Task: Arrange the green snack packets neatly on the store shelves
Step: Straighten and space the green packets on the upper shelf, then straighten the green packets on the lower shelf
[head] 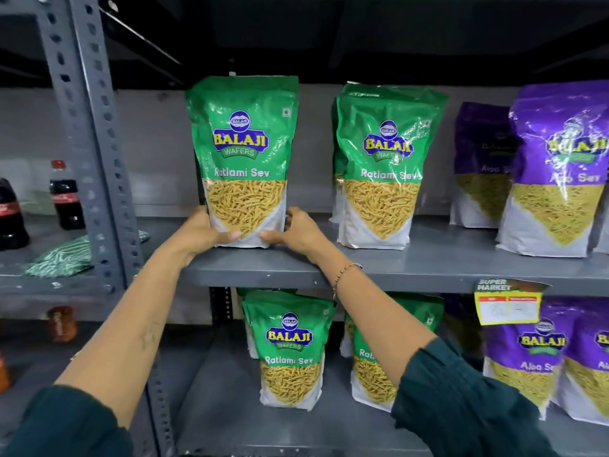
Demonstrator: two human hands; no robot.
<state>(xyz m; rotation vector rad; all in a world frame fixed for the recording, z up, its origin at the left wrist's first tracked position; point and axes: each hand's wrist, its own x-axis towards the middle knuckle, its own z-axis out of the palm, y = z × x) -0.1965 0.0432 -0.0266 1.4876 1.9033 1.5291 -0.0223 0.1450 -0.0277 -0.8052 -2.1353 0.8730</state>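
Note:
A green snack packet [243, 150] stands upright at the left of the upper grey shelf [412, 268]. My left hand [201, 230] grips its lower left corner and my right hand [296, 232] grips its lower right corner. To its right stand two more green packets [382, 166], one behind the other. On the lower shelf [230, 420] a green packet [288, 351] stands with others behind it, and another green packet [375, 367] is partly hidden by my right forearm.
Purple snack packets [557, 166] fill the right of the upper shelf, and more purple packets [527, 354] stand below under a yellow price tag [507, 305]. A slotted grey upright [85, 127] divides off the left rack, which holds cola bottles [64, 196] and a flat green-white packet [66, 255].

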